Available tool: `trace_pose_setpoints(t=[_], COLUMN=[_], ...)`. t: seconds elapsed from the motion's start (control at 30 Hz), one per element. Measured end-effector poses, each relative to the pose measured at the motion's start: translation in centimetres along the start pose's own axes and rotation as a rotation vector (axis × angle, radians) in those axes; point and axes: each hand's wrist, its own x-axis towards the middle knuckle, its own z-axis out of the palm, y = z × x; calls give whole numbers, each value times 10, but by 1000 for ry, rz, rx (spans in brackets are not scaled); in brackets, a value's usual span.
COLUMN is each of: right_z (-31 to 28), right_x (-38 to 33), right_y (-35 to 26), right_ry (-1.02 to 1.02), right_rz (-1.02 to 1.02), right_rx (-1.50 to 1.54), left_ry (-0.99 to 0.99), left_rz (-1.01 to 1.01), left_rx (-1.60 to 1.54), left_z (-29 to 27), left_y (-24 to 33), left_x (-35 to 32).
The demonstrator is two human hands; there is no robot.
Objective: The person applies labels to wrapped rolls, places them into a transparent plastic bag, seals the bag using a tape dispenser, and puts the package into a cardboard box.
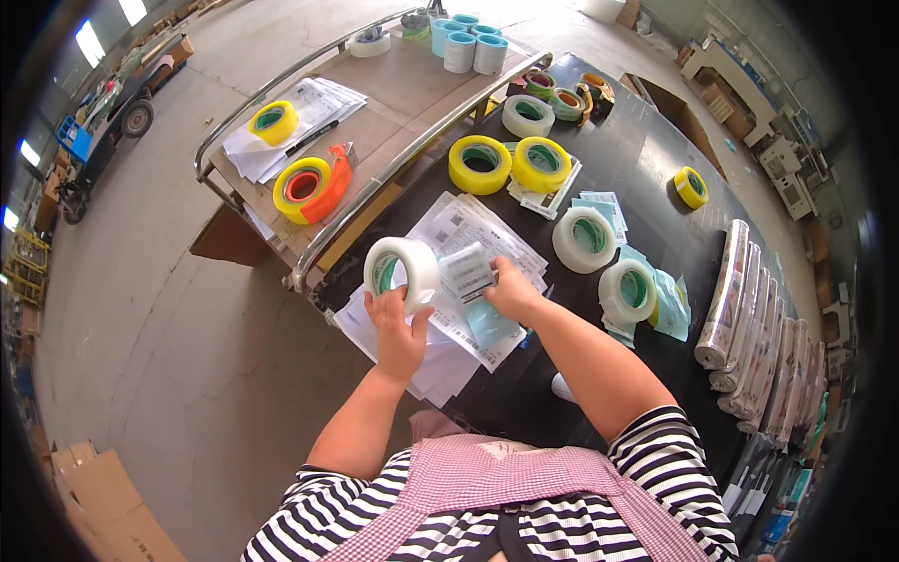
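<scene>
My left hand (399,330) grips a wide roll of whitish clear tape (419,270) from below, its green-lined core turned to the left. In my right hand (513,292) a printed label (464,273) with a pale blue backing strip is pinched between thumb and fingers. Both hands are over a spread of printed paper sheets (513,235) at the left edge of the black table. Just right of them lie two more clear tape rolls (584,240), resting on or beside small blue-backed labels (670,305). My right fingertips are partly hidden.
Yellow tape rolls (479,165) stand farther back on the black table (646,150). Several plastic-wrapped rolls (726,295) line its right side. A metal-railed cart (375,103) at the left carries papers, a pen (312,137), an orange tape dispenser (330,192) and blue-white rolls (459,51).
</scene>
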Motion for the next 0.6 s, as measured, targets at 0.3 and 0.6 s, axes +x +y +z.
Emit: trace_pose_setpoints(t=[0.3, 0.6], right_z=[8, -128], right_x=[-19, -137], right_y=[-24, 1], right_ry=[-40, 232], right_rz=[-265, -301], right_rx=[-216, 47], left_ry=[-347, -595], left_rz=[286, 231], left_rx=[186, 349], left_z=[-13, -21], left_y=[6, 17], left_x=[-1, 12])
